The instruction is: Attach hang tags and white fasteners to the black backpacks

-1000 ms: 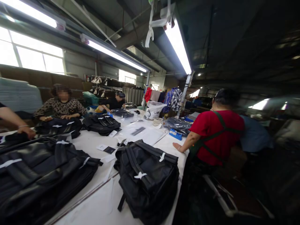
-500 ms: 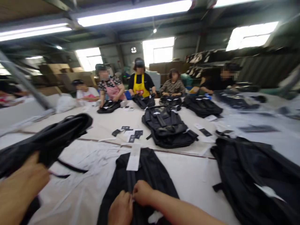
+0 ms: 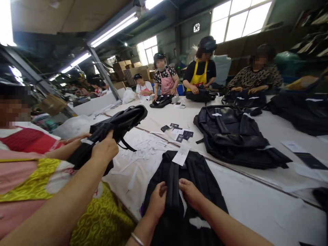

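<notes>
A black backpack (image 3: 210, 177) lies on the table in front of me, its straps upward. A white tag (image 3: 181, 154) rests across its top end. My left hand (image 3: 158, 201) is closed at the left edge of a backpack strap (image 3: 173, 186), with curled fingers. On the other edge, my right hand (image 3: 191, 192) grips the same strap between thumb and fingers. A strip of white material (image 3: 183, 203) shows beneath the strap beside my right hand. Another white piece (image 3: 199, 222) lies lower on the backpack.
At left, a co-worker's hand (image 3: 105, 148) holds another black bag (image 3: 119, 124) above the table. A black backpack (image 3: 230, 136) lies farther back, beside dark cards (image 3: 183, 135). White scraps (image 3: 138, 153) litter the table (image 3: 246, 201). Several people work along the far side.
My view has swung left, bringing the co-worker at left into sight. My hands, close together before, are now apart on either side of the strap.
</notes>
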A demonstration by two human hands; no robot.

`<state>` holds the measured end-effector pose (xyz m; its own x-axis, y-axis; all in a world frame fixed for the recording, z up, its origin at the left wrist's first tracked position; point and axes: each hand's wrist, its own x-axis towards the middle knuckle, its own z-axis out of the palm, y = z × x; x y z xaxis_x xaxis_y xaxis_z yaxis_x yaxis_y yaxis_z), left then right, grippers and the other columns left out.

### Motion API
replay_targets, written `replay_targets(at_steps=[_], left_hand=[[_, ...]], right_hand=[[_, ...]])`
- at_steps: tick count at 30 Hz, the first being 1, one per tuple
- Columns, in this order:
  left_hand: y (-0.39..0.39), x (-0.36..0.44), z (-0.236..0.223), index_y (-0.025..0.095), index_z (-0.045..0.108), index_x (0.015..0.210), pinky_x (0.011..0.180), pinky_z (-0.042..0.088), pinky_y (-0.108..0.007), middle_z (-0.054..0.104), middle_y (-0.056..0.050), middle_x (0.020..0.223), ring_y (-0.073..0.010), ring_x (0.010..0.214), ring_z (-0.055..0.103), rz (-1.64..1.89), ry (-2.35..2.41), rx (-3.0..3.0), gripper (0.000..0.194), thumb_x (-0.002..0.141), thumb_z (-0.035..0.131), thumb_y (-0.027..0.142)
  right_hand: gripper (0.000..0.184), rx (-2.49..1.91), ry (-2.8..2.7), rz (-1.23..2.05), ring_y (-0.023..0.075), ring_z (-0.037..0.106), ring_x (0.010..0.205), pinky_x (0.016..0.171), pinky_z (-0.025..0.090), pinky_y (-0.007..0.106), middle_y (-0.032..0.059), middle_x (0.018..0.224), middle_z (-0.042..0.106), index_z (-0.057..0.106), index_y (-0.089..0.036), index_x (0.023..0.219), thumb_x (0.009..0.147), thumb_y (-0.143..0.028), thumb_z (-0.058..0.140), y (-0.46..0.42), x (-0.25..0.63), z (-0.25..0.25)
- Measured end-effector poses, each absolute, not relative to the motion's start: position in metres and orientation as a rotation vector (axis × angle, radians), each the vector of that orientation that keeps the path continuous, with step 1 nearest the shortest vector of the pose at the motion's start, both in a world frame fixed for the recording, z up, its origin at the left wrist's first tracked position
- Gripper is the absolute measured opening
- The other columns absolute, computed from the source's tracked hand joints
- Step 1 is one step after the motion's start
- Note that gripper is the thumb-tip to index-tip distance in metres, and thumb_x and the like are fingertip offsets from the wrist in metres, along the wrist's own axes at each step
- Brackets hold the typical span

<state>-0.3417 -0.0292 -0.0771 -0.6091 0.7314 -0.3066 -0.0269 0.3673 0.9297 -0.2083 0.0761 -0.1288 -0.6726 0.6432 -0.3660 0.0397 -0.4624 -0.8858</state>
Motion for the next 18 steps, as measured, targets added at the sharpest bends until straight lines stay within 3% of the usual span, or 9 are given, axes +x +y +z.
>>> replay_targets(at_steps=[2, 7, 9, 12, 15, 18], left_hand=[[-0.028, -0.334, -0.067, 0.018, 0.067, 0.112, 0.091, 0.050, -0.034, 0.072, -0.010, 0.103, -0.0240, 0.097, 0.066, 1.285, 1.687, 0.682, 0.046, 0.073, 0.073, 0.040], [-0.045, -0.314, -0.038, 0.017, 0.066, 0.114, 0.068, 0.051, -0.031, 0.072, -0.011, 0.096, -0.0221, 0.083, 0.067, 1.166, 1.312, 0.570, 0.054, 0.088, 0.048, 0.061], [-0.055, -0.304, -0.031, 0.016, 0.065, 0.115, 0.069, 0.050, -0.029, 0.071, -0.011, 0.098, -0.0218, 0.084, 0.067, 1.109, 1.198, 0.619, 0.053, 0.082, 0.061, 0.057], [-0.065, -0.299, -0.022, 0.015, 0.066, 0.112, 0.080, 0.050, -0.032, 0.071, -0.011, 0.101, -0.0231, 0.090, 0.066, 1.107, 1.135, 0.672, 0.053, 0.066, 0.083, 0.035], [-0.063, -0.314, -0.006, 0.017, 0.065, 0.108, 0.077, 0.053, -0.034, 0.072, -0.010, 0.096, -0.0227, 0.085, 0.067, 1.259, 1.178, 0.542, 0.041, 0.072, 0.079, 0.030], [-0.052, -0.339, 0.017, 0.019, 0.065, 0.110, 0.072, 0.055, -0.032, 0.068, -0.011, 0.112, -0.0232, 0.092, 0.067, 1.420, 1.178, 0.469, 0.036, 0.077, 0.074, 0.028]], right_hand=[[0.038, -1.001, -1.272, 2.200, 0.0114, 0.049, 0.052, 0.054, 0.042, 0.026, -0.0040, 0.059, 0.055, 0.052, -0.020, 0.075, 0.071, -0.056, 0.062, 0.073, -0.212, -0.120], [0.029, -1.124, -1.166, 2.083, 0.0123, 0.047, 0.047, 0.043, 0.035, 0.024, -0.0047, 0.053, 0.052, 0.052, -0.022, 0.070, 0.068, -0.046, 0.067, 0.072, -0.208, -0.104], [0.029, -1.173, -1.130, 2.023, 0.0117, 0.046, 0.046, 0.040, 0.031, 0.023, -0.0051, 0.053, 0.050, 0.051, -0.022, 0.068, 0.067, -0.045, 0.068, 0.075, -0.202, -0.101], [0.030, -1.214, -1.046, 2.004, 0.0085, 0.040, 0.042, 0.038, 0.025, 0.021, -0.0067, 0.057, 0.048, 0.048, -0.023, 0.074, 0.070, -0.048, 0.064, 0.081, -0.190, -0.097], [0.035, -1.185, -0.951, 2.093, 0.0044, 0.030, 0.039, 0.038, 0.017, 0.018, -0.0089, 0.059, 0.044, 0.044, -0.023, 0.079, 0.073, -0.053, 0.063, 0.079, -0.175, -0.090], [0.041, -1.042, -0.845, 2.316, 0.0022, 0.023, 0.039, 0.039, 0.011, 0.018, -0.0109, 0.058, 0.038, 0.045, -0.022, 0.082, 0.070, -0.050, 0.072, 0.064, -0.164, -0.081]])
